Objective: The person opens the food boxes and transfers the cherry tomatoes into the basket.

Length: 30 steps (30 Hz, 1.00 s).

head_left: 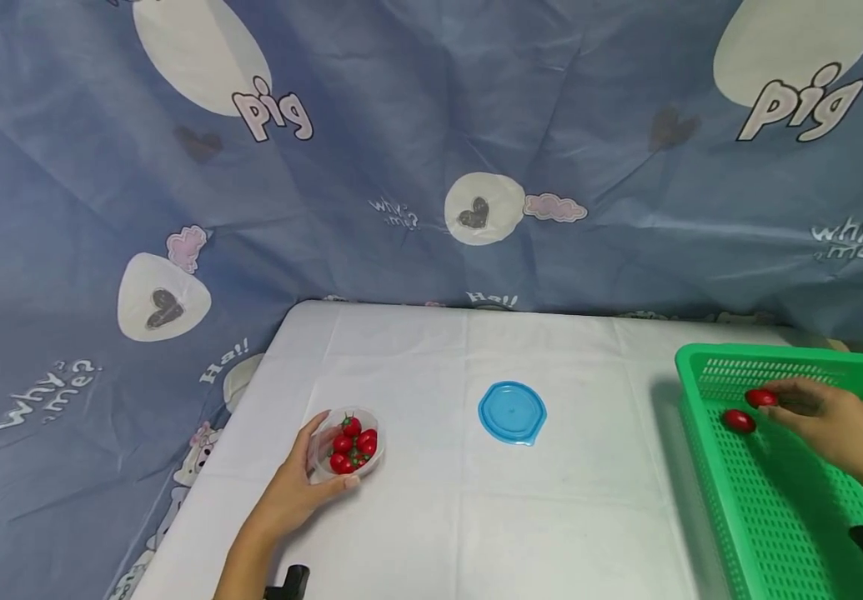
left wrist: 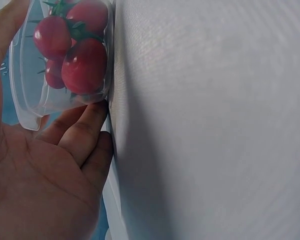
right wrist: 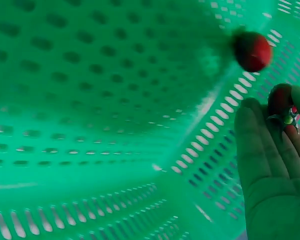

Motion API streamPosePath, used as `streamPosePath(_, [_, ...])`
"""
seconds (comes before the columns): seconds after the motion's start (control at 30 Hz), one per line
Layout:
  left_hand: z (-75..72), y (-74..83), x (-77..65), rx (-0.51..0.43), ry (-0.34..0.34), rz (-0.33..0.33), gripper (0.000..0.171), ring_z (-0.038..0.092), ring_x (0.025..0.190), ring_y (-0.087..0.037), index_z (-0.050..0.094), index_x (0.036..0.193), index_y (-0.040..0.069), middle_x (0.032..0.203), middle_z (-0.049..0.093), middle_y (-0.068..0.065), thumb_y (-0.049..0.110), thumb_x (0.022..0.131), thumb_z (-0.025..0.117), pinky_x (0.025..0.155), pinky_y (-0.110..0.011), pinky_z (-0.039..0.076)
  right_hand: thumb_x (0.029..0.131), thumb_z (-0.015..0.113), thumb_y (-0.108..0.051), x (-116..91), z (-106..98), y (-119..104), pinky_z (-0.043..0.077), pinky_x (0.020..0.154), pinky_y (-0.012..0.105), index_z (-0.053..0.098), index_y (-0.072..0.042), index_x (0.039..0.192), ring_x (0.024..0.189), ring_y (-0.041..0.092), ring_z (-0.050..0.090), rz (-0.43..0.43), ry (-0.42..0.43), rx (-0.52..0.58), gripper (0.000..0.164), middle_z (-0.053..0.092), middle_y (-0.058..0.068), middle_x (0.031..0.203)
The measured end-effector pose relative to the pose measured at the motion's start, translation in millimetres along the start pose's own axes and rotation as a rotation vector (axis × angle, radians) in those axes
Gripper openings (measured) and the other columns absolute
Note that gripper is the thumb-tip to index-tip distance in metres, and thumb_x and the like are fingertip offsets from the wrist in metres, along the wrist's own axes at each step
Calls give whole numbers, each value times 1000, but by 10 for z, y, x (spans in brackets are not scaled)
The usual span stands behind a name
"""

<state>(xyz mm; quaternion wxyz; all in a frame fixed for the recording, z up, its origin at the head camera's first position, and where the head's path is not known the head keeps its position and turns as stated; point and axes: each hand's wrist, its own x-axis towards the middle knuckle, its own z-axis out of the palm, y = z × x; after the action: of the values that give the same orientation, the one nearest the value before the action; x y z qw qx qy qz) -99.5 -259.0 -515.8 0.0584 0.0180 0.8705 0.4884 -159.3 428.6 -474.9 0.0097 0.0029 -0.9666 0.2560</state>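
Observation:
My left hand (head_left: 281, 496) holds a small clear plastic tub (head_left: 323, 454) on the left of the table, its thumb and fingers spread around the sides. Several red cherry tomatoes (head_left: 343, 443) with green stems lie inside; the left wrist view shows them through the tub's wall (left wrist: 32, 95). Over at the right, my right hand (head_left: 844, 429) is inside a green basket (head_left: 710, 475). Between thumb and fingers it pinches one cherry tomato (head_left: 760, 397), whose green stem end (right wrist: 288, 120) shows in the right wrist view. A second cherry tomato (head_left: 739, 421) lies in the basket just beside the fingertips.
A round blue lid (head_left: 512, 412) with a small tab lies flat near the middle of the white-covered table (head_left: 416, 533). Slotted walls surround the basket's perforated floor (right wrist: 80, 65). Behind the table hangs a blue printed cloth (head_left: 371, 100).

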Motion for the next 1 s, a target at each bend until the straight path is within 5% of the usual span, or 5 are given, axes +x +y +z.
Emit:
streamPosePath(0.4, [-11,25,-34,3,-11,-19,102,27,142,-32,14,151,43,150,39,1,39,75,83,107,-68,16,92,67,-32,29,144,131,46,61,53,59,8,117,93,52,56,-18,-68,-101,47,59,35,110])
streamPosePath(0.6, [-14,37,-21,-16,-14,-2,102,27,141,-36,16,153,34,151,38,-5,37,75,83,107,-67,16,91,68,-33,24,159,126,46,61,52,60,9,115,91,51,57,-7,-75,-114,50,60,34,109])
streamPosePath(1.0, [-12,0,-11,-12,-1,-32,106,29,141,-36,16,153,35,151,39,-4,40,72,84,108,-66,17,87,73,-25,75,167,135,46,56,45,60,13,111,77,40,62,-19,-60,-126,46,65,27,94])
